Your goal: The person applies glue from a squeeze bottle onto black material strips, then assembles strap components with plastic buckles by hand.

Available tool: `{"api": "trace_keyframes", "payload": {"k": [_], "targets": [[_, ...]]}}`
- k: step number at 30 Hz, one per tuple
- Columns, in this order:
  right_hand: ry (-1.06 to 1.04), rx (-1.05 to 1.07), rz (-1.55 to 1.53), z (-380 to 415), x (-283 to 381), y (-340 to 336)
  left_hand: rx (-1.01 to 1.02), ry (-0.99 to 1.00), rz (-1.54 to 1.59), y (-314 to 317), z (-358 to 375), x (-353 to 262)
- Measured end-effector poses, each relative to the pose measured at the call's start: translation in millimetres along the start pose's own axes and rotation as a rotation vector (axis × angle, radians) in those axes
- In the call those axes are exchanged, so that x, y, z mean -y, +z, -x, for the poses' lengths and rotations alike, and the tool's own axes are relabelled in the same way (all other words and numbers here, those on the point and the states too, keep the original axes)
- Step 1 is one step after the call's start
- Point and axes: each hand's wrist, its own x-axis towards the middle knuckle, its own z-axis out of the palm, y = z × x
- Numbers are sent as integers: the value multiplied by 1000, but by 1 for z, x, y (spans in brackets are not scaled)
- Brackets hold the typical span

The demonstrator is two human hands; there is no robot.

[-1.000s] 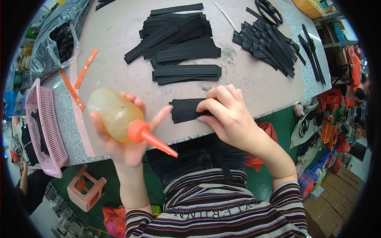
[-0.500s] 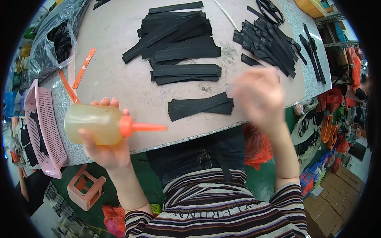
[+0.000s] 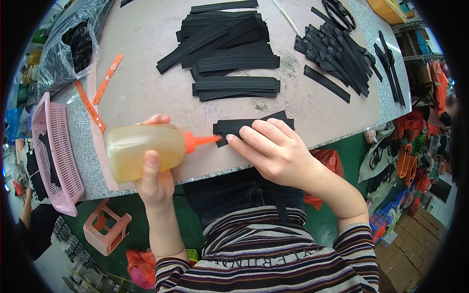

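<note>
My left hand [image 3: 155, 178] is wrapped round a bottle [image 3: 141, 152] of yellowish liquid lying sideways, its orange nozzle [image 3: 206, 140] pointing right at the near stack of black strips [image 3: 232, 126]. Over that stack, my right hand [image 3: 273, 146] has its fingers bent together at the strips; whether it grips one is hidden. Farther up the table lie a neat stack of black strips [image 3: 237, 87] and a large loose pile of them [image 3: 224, 41]. A single black strip [image 3: 326, 84] lies beside a fanned pile [image 3: 337, 56] on the right.
Orange printed strips [image 3: 108, 78] and a plastic bag [image 3: 73, 41] of black material lie at the left. A pink basket [image 3: 58, 151] stands at the table's left edge. Black scissors [image 3: 340, 14] and a white pen [image 3: 287, 18] lie at the far side. A pink stool [image 3: 106, 228] is below.
My left hand has moved right with the bottle, bringing the nozzle to the near stack. My right hand has come down and left from near the single strip onto that stack.
</note>
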Motion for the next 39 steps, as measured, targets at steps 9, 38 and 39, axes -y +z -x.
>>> {"api": "trace_keyframes", "payload": {"k": [9, 38, 39], "targets": [[15, 9, -53, -2, -1, -4, 92, -21, -26, -20, 3, -7], [302, -42, -82, 7, -17, -18, 329, -530, 1095, 9, -31, 4], [327, -51, -118, 4, -14, -18, 320, -533, 1093, 9, -31, 4]]}}
